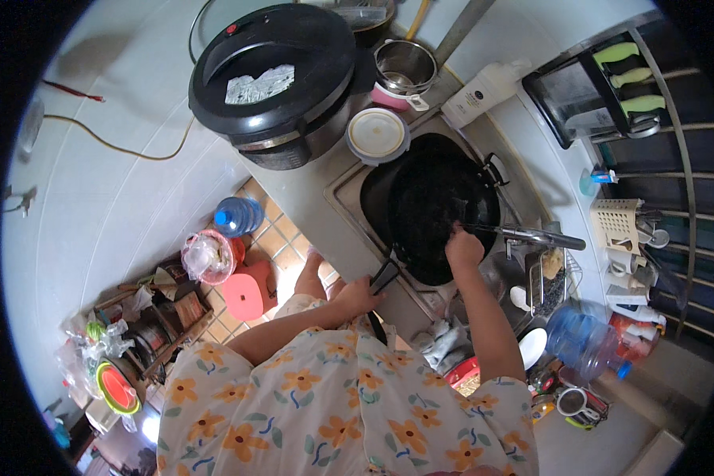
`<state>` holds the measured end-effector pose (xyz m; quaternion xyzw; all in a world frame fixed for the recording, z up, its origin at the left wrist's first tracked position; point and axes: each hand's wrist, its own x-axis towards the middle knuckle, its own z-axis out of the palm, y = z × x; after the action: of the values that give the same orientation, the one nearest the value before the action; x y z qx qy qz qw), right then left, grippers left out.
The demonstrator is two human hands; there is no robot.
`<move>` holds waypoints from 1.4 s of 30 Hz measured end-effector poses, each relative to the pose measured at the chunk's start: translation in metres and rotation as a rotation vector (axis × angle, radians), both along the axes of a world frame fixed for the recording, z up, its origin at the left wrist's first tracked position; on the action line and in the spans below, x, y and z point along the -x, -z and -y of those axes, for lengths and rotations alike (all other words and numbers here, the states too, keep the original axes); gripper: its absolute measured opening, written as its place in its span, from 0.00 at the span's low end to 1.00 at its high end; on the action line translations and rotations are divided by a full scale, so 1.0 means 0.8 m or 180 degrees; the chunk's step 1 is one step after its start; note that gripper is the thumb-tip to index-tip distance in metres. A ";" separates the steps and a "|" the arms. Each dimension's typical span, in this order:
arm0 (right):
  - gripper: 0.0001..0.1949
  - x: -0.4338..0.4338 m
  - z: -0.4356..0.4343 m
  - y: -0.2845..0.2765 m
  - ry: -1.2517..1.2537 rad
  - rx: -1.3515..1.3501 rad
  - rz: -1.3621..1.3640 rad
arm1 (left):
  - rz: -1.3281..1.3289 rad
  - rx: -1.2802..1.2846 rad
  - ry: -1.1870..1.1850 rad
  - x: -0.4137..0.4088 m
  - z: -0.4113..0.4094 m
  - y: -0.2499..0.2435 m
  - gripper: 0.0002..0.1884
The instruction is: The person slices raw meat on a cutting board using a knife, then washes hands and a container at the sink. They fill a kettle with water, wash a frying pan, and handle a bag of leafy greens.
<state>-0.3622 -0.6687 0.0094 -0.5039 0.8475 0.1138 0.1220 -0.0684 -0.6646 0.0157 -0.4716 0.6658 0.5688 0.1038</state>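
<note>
A black wok (434, 202) is tilted over the metal sink (357, 220), its inner face towards me. My left hand (357, 298) grips the wok's long black handle (384, 276), close to my body. Across from it, a small side handle (497, 169) sticks out from the far rim. My right hand (465, 250) reaches over the wok, fingertips at its inner surface. Whether those fingers pinch anything is unclear. A chrome tap spout (541, 236) points in over the wok, just beside my right hand. Another black vessel (375, 196) shows partly behind the wok.
Left of the sink stand a large black-lidded electric cooker (273, 77) and a round lidded container (378, 134). Behind are a steel pot (406, 65), a white bottle (482, 95) and a knife block (595, 89). A water jug (586, 344) lies right; a pink stool (247, 291) stands below.
</note>
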 end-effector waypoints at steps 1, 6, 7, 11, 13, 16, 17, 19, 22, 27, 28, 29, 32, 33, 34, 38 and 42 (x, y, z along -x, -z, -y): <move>0.20 -0.006 -0.013 -0.001 -0.0046 -0.0090 0.0035 | 0.0040 -0.0048 -0.0010 0.001 0.002 -0.007 0.31; 0.22 -0.097 -0.028 -0.022 -0.0452 0.0032 0.0469 | -0.0002 0.0096 0.0149 0.001 -0.006 0.009 0.32; 0.21 -0.089 -0.015 -0.016 -0.0413 0.0275 0.0441 | -0.0092 0.0171 0.0144 0.000 -0.009 0.019 0.33; 0.15 -0.035 0.015 0.013 0.0055 0.0620 0.0182 | -0.0130 0.0005 0.0124 0.001 -0.005 0.022 0.31; 0.14 -0.020 0.008 -0.013 0.0253 0.0277 0.0040 | -0.0041 0.0126 0.0025 0.002 -0.006 0.015 0.32; 0.15 -0.022 -0.044 -0.016 0.0352 -0.0061 0.0185 | -0.0320 0.0206 0.0053 0.000 -0.010 0.032 0.33; 0.15 -0.026 -0.055 -0.022 0.0335 0.0017 0.0453 | -0.0475 0.0202 0.0067 -0.002 -0.013 0.045 0.33; 0.15 -0.049 -0.069 -0.066 0.0366 0.0196 0.0983 | -0.0256 0.0015 0.0262 0.004 -0.002 0.020 0.34; 0.15 -0.054 -0.084 -0.135 0.0727 0.0184 0.0947 | -0.0237 -0.0193 0.0048 -0.007 -0.015 0.084 0.34; 0.15 -0.031 -0.175 -0.256 0.1030 0.0645 0.0664 | 0.0156 0.0376 0.0685 0.009 0.001 0.009 0.37; 0.15 -0.027 -0.187 -0.271 0.1155 0.0686 0.0600 | 0.0067 0.0413 0.0605 0.003 -0.002 0.023 0.39; 0.16 -0.019 -0.201 -0.279 0.1281 0.0730 0.0535 | -0.0025 0.0451 0.0526 -0.002 -0.002 0.036 0.42; 0.16 0.055 -0.285 -0.161 0.1053 -0.0109 0.0340 | 0.0340 -0.0500 0.0675 0.008 0.007 0.029 0.39; 0.17 0.054 -0.294 -0.162 0.1152 -0.0110 0.0450 | 0.0350 -0.0228 0.0753 -0.001 0.009 0.031 0.36; 0.17 0.061 -0.284 -0.170 0.1194 -0.0061 0.0494 | 0.0283 0.0089 0.0773 -0.007 0.010 0.040 0.33; 0.18 0.073 -0.289 -0.275 0.1055 0.0029 0.0882 | 0.0225 -0.0700 0.0443 0.016 0.008 -0.023 0.24; 0.20 0.139 -0.333 -0.366 0.0561 0.0453 0.1518 | 0.0167 -0.0413 0.0342 0.013 0.004 -0.008 0.24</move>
<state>-0.4737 -0.4020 0.3020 -0.4480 0.8412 -0.0792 0.2921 -0.0790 -0.6675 0.0217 -0.4422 0.6490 0.5918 0.1818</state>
